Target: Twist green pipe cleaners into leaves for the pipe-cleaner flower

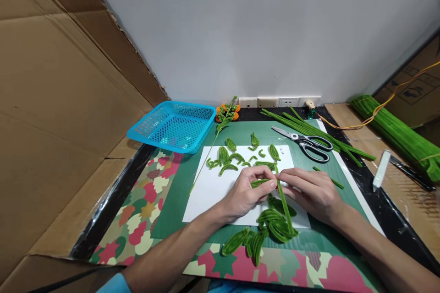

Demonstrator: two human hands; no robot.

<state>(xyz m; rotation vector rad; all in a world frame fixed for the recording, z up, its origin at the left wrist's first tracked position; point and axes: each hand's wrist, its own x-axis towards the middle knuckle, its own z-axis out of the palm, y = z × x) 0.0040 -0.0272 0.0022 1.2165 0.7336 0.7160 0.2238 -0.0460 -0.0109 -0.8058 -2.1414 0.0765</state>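
Over the white paper (209,192), my left hand (249,192) pinches a green pipe-cleaner leaf (260,183), which shows partly between thumb and fingers. My right hand (314,192) meets it fingertip to fingertip, closed on a long green pipe-cleaner stem (283,201). That stem slopes down toward me, ending in a bunch of looped green leaves (277,226). The exact join between the fingertips is hidden. Beyond my hands lie several loose leaves (231,144) and short curled pieces (228,168).
A blue basket (185,123) stands at the back left beside an orange flower stem (227,114). Scissors (305,142) and loose pipe cleaners (319,132) lie at the back right. Farther right are a thick green bundle (395,132), a white-handled tool (381,169) and a yellow cord (364,123).
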